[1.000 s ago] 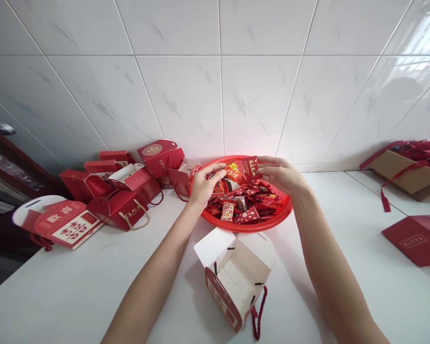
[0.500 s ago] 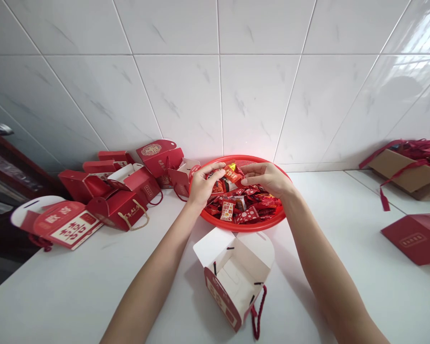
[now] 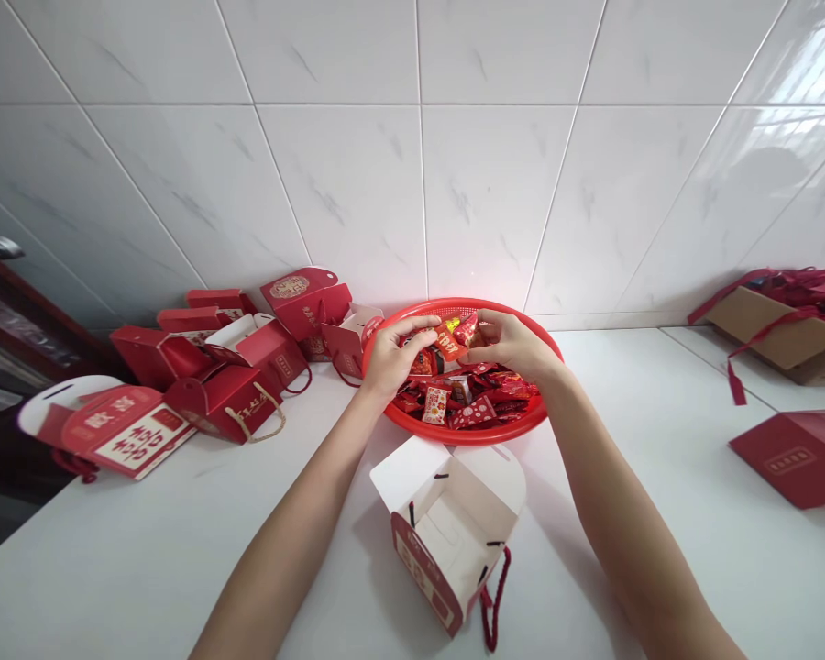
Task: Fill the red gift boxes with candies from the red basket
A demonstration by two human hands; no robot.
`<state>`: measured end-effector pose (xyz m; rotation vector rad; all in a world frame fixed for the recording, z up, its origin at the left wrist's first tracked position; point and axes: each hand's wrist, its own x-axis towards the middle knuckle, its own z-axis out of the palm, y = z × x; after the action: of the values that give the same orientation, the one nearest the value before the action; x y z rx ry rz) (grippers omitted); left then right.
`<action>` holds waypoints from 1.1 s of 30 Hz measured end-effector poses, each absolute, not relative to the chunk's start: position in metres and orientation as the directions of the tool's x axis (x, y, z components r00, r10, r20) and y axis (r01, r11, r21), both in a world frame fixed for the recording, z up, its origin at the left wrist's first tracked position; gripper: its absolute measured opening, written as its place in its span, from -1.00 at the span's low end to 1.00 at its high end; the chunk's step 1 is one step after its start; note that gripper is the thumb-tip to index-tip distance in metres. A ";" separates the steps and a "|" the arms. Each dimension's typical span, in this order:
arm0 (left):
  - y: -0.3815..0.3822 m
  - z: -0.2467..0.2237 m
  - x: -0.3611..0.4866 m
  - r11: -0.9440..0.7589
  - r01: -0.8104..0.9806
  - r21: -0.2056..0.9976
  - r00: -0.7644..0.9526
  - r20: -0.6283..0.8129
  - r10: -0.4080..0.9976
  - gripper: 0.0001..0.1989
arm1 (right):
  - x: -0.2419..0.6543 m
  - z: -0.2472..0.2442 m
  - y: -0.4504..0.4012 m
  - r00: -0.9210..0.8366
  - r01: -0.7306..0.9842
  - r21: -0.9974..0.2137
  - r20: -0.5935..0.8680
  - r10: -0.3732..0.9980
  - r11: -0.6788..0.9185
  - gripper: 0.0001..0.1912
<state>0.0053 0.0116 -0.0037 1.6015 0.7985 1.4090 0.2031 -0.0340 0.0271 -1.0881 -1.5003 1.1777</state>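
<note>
A round red basket [image 3: 464,434] holds many wrapped candies, mostly red. Over its left part, my left hand [image 3: 393,356] is closed on several candy packets [image 3: 426,359]. My right hand [image 3: 515,344] is over the basket's right part, its fingers and thumb pinched on a red packet [image 3: 466,328] beside those at my left hand. Just in front of the basket stands an open box [image 3: 454,527], red outside and white inside, its flaps spread and a dark red cord at its right side. No candy shows inside it.
Several red gift boxes [image 3: 224,399] cluster at the left along the tiled wall [image 3: 344,192]. At the right are a cardboard box [image 3: 776,335] with red ribbon and a red box [image 3: 797,458] on the white counter [image 3: 302,587].
Both hands have shifted slightly over the basket. A red packet now stands upright at my right fingertips, and the orange-red packet between the hands has moved a little right.
</note>
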 end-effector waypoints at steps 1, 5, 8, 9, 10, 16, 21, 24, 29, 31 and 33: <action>0.011 -0.003 0.005 -0.460 -0.047 0.887 0.179 0.460 0.870 -0.78 | 0.204 0.027 -0.034 -0.203 0.103 -0.980 0.144 0.968 0.168 -0.66; 0.007 0.000 0.003 -0.515 0.034 0.857 0.223 0.496 0.839 -0.78 | 0.209 0.024 -0.034 -0.185 0.116 -0.974 0.172 0.968 0.195 -0.78; 0.004 0.004 0.000 -0.555 0.103 0.826 0.252 0.518 0.817 -0.77 | 0.210 0.024 -0.033 -0.185 0.118 -0.977 0.152 0.971 0.175 -0.75; 0.003 0.006 -0.001 -0.561 0.119 0.819 0.260 0.520 0.814 -0.77 | 0.209 0.024 -0.034 -0.186 0.114 -0.980 0.139 0.973 0.162 -0.72; 0.003 0.007 -0.002 -0.565 0.131 0.814 0.266 0.521 0.812 -0.77 | 0.209 0.025 -0.034 -0.185 0.112 -0.982 0.128 0.974 0.151 -0.69; 0.000 0.012 -0.005 -0.573 0.173 0.801 0.278 0.518 0.809 -0.76 | 0.204 0.030 -0.038 -0.162 0.128 -0.984 0.103 0.981 0.125 -0.61; -0.005 0.015 -0.004 -0.564 0.200 0.801 0.267 0.509 0.818 -0.79 | 0.203 0.031 -0.040 -0.146 0.131 -0.986 0.082 0.986 0.101 -0.61; -0.008 0.017 -0.004 -0.560 0.203 0.803 0.246 0.511 0.823 -0.81 | 0.201 0.032 -0.041 -0.153 0.115 -0.989 0.079 0.985 0.097 -0.59; -0.013 0.019 -0.003 -0.547 0.222 0.807 0.254 0.494 0.832 -0.76 | 0.198 0.034 -0.042 -0.140 0.118 -0.984 0.115 0.983 0.132 -0.60; -0.014 0.020 -0.003 -0.548 0.236 0.802 0.269 0.488 0.830 -0.76 | 0.198 0.034 -0.042 -0.143 0.128 -0.981 0.131 0.981 0.149 -0.60; -0.014 0.022 -0.003 -0.555 0.230 0.799 0.286 0.490 0.824 -0.78 | 0.200 0.034 -0.042 -0.138 0.128 -0.978 0.146 0.980 0.164 -0.60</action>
<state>-0.0028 -0.0144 0.0219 1.9547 0.9408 1.2683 0.1999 -0.0419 0.0338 -1.1279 -1.4767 1.1144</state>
